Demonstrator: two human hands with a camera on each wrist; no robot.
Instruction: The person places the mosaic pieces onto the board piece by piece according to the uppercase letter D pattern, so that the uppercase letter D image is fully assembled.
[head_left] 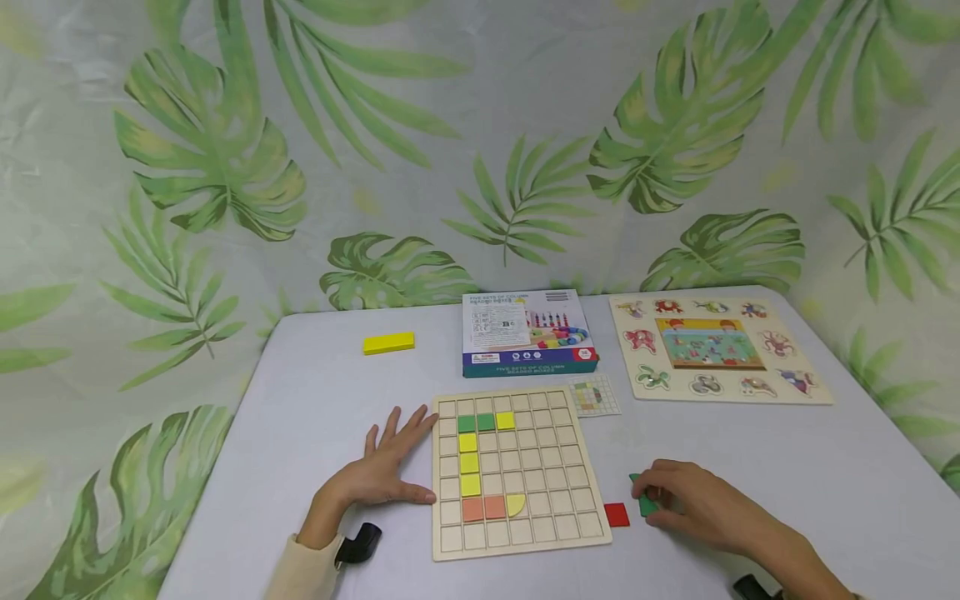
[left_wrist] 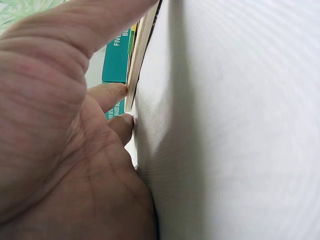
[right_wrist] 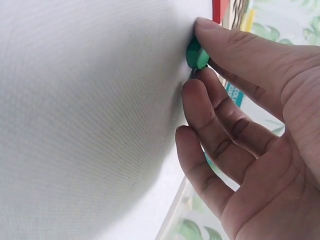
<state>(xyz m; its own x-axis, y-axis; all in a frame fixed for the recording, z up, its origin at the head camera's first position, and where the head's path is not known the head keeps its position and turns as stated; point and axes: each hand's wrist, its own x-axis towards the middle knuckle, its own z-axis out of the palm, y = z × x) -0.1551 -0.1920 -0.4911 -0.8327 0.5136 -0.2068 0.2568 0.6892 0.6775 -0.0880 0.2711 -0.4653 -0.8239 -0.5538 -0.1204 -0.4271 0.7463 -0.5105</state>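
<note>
A wooden grid board (head_left: pixel 536 465) lies flat in the middle of the table. My left hand (head_left: pixel 382 473) rests at its left side, fingers spread, with a fingertip and the thumb at the edge. To the right of the board, my right hand (head_left: pixel 693 504) pinches a green piece (right_wrist: pixel 197 54) between thumb and fingers, low over the cloth. Its full shape is partly hidden by the fingers. A red tile (head_left: pixel 617 515) lies between that hand and the board. In the grid sit green squares (head_left: pixel 476 423), yellow squares (head_left: pixel 468 462), salmon squares (head_left: pixel 483 508) and a yellow quarter circle (head_left: pixel 515 505).
Behind the board stands a bead-toy box (head_left: pixel 500 367), with a small pattern card (head_left: pixel 610 401) in front of it. A sea-animal peg puzzle (head_left: pixel 637 368) lies at the back right. At the back left is a yellow block (head_left: pixel 388 343).
</note>
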